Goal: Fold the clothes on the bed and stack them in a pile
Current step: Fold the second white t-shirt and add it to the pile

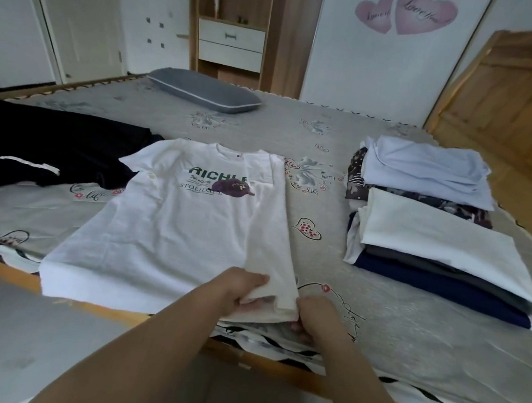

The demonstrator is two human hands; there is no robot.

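A white T-shirt (171, 224) with green lettering and a purple cap print lies face up on the bed (345, 144), its right side folded inward as a long strip. My left hand (240, 288) grips the bottom hem of that folded strip, fingers over the cloth. My right hand (315, 316) pinches the hem's right corner at the bed's near edge. To the right stand two piles of folded clothes: a near pile (441, 260) topped by a white piece, and a far pile (423, 171) topped by a pale blue piece.
Dark trousers (51, 151) with a white side stripe lie unfolded at the left. A grey pillow (204, 90) rests at the bed's far side. A wooden frame (4, 270) runs along the near edge; a wooden headboard (521, 96) rises at the right.
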